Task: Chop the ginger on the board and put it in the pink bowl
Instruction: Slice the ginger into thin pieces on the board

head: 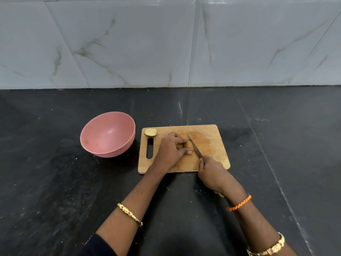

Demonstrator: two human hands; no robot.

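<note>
**Ginger under the knife, bowl not yet filled**

From the head view, I judge I am early in the chopping. My left hand (170, 148) is curled over the ginger (190, 146), fingers and thumb pinching it down near the middle of the board (212, 145). My right hand (210, 169) is wrapped round the handle of the knife (194, 147), with the blade running from 5 o'clock up to 11 o'clock, its edge right against the exposed end of the ginger. Whether it has bitten in yet I cannot tell.

One cut-off piece (150, 132) already lies apart at the board's far-left corner, at about 10 o'clock from my left hand, just above the handle slot. That is the only finished cut I can see. The pink bowl (108, 134) stands on the counter (55, 182) just beside the board, at 9 o'clock, and nothing shows inside it. So what is left, as I read it: most of the slicing, then moving everything across to the bowl.

The ginger itself is mostly hidden under my fingers. What shows is a rounded, tan-brown end with the skin on. The cut piece shows a pale yellowish face ringed by darker skin. The board around the work carries an orange-brown stain.
</note>
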